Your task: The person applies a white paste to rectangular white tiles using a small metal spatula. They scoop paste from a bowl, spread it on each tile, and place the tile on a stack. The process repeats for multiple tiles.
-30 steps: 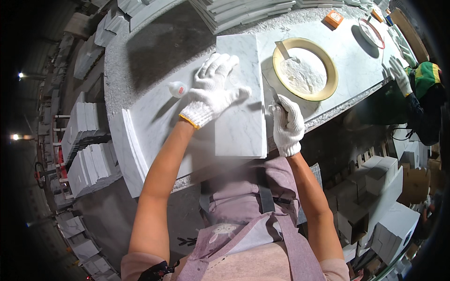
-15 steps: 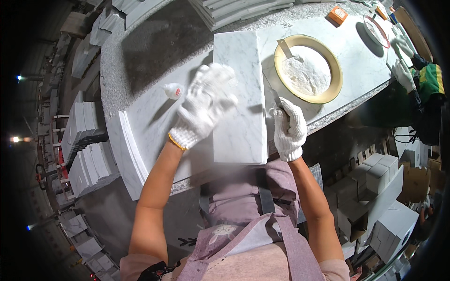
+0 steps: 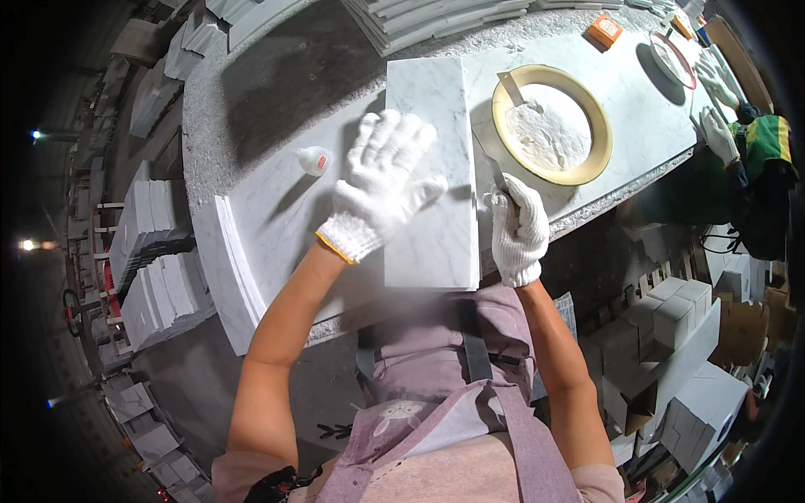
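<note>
My left hand (image 3: 384, 178), in a white knit glove, is stretched out with its fingers spread over the left edge of a grey-veined marble tile (image 3: 429, 243). Whether the palm presses on it I cannot tell. The tile lies lengthwise in front of me, seemingly on at least one more. To its right, my gloved right hand (image 3: 518, 220) is closed around a thin metal scraper (image 3: 493, 168), whose blade points away along the tile's edge. A cream bowl (image 3: 605, 126) of white powder (image 3: 549, 130) stands beyond that hand, another flat metal blade (image 3: 509, 87) resting in it.
A small translucent bottle (image 3: 314, 160) stands left of my left hand. Stacked tiles (image 3: 419, 25) line the far edge; more slabs (image 3: 225, 264) lean at the left. An orange box (image 3: 604, 32) and a red-rimmed dish (image 3: 673, 59) sit far right, near a co-worker's gloved hands (image 3: 719, 134).
My left hand has shifted slightly right over the tile, and its fingers have spread out flat. My right hand keeps its hold on the scraper, almost unmoved.
</note>
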A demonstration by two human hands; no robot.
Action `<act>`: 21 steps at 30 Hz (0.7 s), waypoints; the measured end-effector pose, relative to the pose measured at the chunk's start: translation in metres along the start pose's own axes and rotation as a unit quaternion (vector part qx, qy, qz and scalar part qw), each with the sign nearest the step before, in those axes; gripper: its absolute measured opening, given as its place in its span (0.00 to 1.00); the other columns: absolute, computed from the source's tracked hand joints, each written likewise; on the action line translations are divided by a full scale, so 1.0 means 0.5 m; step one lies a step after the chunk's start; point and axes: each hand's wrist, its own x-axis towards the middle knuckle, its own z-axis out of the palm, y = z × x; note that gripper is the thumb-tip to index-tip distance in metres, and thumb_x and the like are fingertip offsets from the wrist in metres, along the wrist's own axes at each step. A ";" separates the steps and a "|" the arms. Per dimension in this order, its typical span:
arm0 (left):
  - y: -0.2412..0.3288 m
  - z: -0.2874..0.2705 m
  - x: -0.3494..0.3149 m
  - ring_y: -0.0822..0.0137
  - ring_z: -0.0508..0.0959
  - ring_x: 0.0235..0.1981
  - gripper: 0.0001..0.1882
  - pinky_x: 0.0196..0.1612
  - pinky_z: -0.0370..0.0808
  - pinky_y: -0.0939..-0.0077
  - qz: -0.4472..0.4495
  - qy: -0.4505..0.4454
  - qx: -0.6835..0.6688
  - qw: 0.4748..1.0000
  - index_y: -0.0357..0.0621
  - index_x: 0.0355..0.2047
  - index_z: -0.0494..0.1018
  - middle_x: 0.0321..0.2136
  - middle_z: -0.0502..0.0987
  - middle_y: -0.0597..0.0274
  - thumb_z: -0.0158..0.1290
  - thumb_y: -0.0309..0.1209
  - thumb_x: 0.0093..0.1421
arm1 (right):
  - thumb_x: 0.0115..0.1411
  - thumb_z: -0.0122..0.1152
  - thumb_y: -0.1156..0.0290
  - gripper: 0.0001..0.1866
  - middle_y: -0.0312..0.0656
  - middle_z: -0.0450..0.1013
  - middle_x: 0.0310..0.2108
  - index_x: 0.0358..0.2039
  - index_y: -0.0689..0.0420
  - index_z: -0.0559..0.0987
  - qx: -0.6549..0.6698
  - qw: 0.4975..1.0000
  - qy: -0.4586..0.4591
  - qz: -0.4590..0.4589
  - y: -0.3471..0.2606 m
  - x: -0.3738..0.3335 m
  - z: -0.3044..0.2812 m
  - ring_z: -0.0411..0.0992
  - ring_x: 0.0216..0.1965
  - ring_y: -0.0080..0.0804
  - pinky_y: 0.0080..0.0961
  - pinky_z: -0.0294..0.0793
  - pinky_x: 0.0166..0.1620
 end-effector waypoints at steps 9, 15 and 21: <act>-0.029 0.013 0.142 0.52 0.54 0.78 0.44 0.80 0.42 0.51 -0.022 -0.149 0.092 0.984 0.47 0.74 0.63 0.76 0.60 0.51 0.36 0.67 0.72 | 0.67 0.63 0.84 0.18 0.44 0.81 0.48 0.57 0.64 0.80 0.128 0.987 0.020 0.094 0.000 -0.010 0.006 0.79 0.47 0.29 0.25 0.79 0.52; 0.057 -0.026 0.052 0.37 0.52 0.77 0.45 0.78 0.46 0.43 0.220 -0.227 -0.016 0.948 0.50 0.76 0.58 0.77 0.54 0.45 0.35 0.68 0.71 | 0.74 0.58 0.76 0.15 0.42 0.81 0.48 0.58 0.64 0.78 0.164 0.932 0.103 0.306 -0.031 -0.055 -0.062 0.79 0.47 0.26 0.24 0.80 0.52; 0.027 -0.043 0.107 0.37 0.55 0.76 0.43 0.74 0.54 0.41 0.136 -0.226 0.099 0.960 0.51 0.76 0.59 0.76 0.57 0.43 0.41 0.64 0.70 | 0.76 0.58 0.64 0.16 0.41 0.79 0.46 0.56 0.62 0.75 0.227 0.902 0.099 0.355 -0.056 -0.099 -0.158 0.80 0.47 0.33 0.35 0.83 0.52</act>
